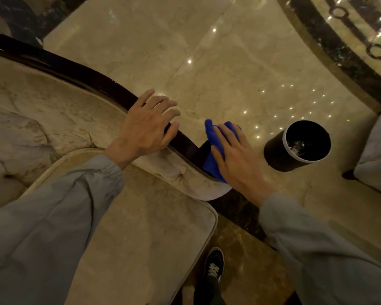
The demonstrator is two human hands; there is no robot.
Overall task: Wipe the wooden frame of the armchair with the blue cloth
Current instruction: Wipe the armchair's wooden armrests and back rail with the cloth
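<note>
A dark, glossy wooden frame [75, 70] curves along the top of the beige padded armchair back, running from upper left down to the middle. My left hand [145, 126] rests flat on that rail with fingers spread, holding nothing. The blue cloth [213, 148] is pressed against the lower end of the frame under my right hand [235, 157], whose fingers lie flat over it. Part of the cloth is hidden beneath the palm.
The beige seat cushion [141, 238] fills the lower middle. A black cylindrical bin [279, 155] stands on the shiny marble floor [229, 62] to the right of the chair. Another upholstered seat [378, 155] sits at the right edge. My shoe [213, 265] is below.
</note>
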